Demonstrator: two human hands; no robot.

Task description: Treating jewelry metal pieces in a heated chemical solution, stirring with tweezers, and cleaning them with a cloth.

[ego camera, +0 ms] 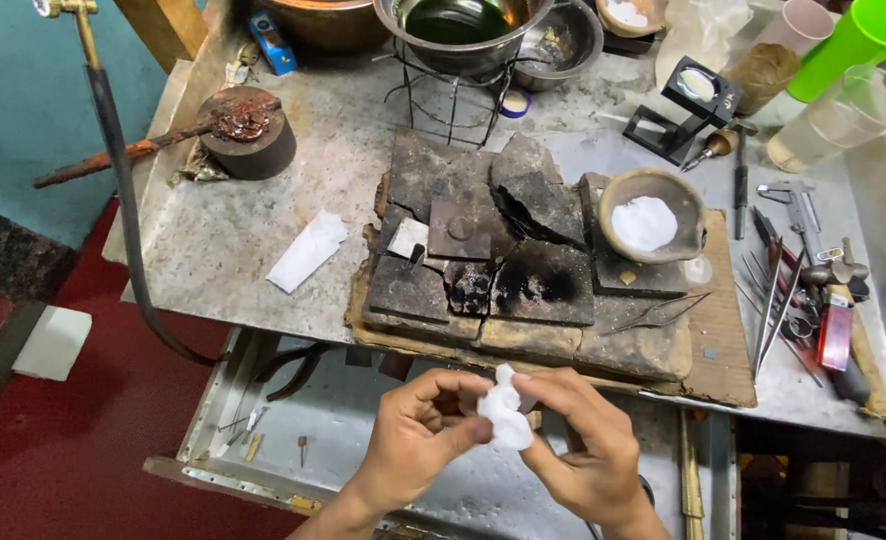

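My left hand (418,435) and my right hand (588,440) meet over the open metal drawer (343,420), both pinching a small crumpled white piece of paper or tissue (503,408) between thumbs and fingertips. The wad sits between the two hands, just in front of the bench edge. What is inside the wad is hidden.
Charred soldering blocks (523,270) cover the bench middle, with a clay bowl of white powder (651,215) at right. Tweezers and pliers (793,290) lie far right. A round pitch block (248,135), metal bowls (463,30), a magnifier stand (688,105), cups (858,40), a torch hose (123,200).
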